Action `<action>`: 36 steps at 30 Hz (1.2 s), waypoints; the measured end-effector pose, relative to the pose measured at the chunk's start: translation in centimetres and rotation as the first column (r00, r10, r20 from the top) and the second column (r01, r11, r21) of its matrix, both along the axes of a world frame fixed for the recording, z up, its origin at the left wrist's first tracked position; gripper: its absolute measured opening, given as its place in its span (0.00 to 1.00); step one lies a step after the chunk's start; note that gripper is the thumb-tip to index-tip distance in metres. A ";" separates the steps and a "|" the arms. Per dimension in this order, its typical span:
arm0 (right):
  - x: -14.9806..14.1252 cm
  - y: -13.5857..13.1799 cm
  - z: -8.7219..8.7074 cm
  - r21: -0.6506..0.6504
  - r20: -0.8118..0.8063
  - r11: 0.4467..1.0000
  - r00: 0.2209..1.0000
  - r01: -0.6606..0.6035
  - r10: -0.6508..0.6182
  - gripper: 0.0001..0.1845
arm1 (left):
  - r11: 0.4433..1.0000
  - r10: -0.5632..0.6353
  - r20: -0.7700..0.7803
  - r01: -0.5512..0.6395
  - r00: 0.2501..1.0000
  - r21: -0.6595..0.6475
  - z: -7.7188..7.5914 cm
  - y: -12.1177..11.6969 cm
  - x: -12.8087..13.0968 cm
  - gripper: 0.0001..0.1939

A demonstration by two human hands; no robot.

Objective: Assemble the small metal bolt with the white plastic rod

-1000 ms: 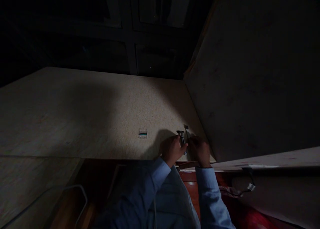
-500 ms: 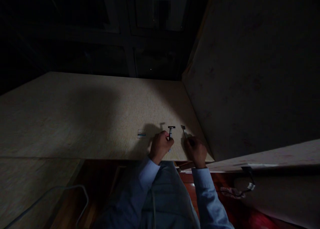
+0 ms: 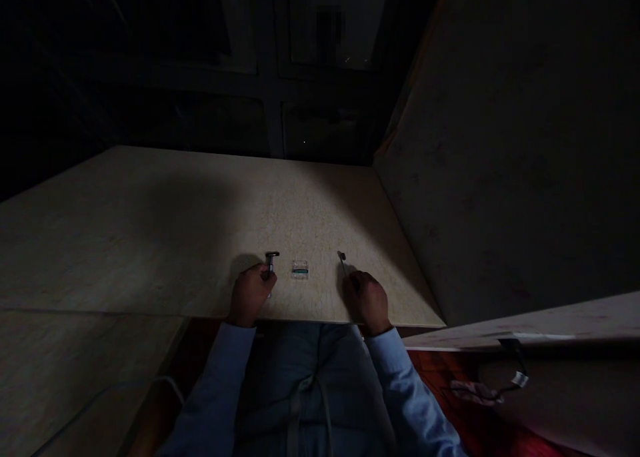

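My left hand (image 3: pixel 251 293) is closed around the handle of a razor (image 3: pixel 271 262), its T-shaped head pointing away from me just over the counter. To the right of it lies a small clear plastic case (image 3: pixel 300 270) with a dark green strip inside. My right hand (image 3: pixel 369 298) pinches a thin stick with a small dark head (image 3: pixel 342 258); its exact kind is too dim to tell. The clear case sits between the two hands, touched by neither.
The pale stone-look counter (image 3: pixel 200 244) ends at a near edge in front of my body. A wall panel (image 3: pixel 520 177) rises along its right side, and dark window frames (image 3: pixel 275 110) stand behind. A grey cable (image 3: pixel 100 394) runs at the lower left.
My left hand has carried the razor leftward, past the clear case to its far side. My right hand, still pinching the thin stick, has shifted left too.
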State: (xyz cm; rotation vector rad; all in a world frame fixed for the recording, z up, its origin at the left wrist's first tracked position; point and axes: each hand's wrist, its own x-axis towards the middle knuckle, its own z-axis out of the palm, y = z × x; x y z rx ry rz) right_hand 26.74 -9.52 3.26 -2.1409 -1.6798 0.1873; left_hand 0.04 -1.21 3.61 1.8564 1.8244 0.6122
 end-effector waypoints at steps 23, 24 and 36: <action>5.9 -2.8 -3.2 0.326 -0.157 0.945 0.987 0.016 0.038 0.25 | 0.976 0.054 0.588 -0.167 0.807 0.139 -3.0 -0.3 -1.8 0.17; 6.3 -2.9 -3.5 0.336 -0.142 0.941 0.990 0.029 0.020 0.25 | 0.977 0.054 0.579 -0.163 0.813 0.138 -3.0 -0.3 -1.8 0.17; 6.0 -3.1 -4.2 0.339 -0.067 0.941 0.998 0.016 0.007 0.22 | 0.984 0.074 0.521 -0.146 0.851 0.099 -2.9 -0.4 -1.8 0.17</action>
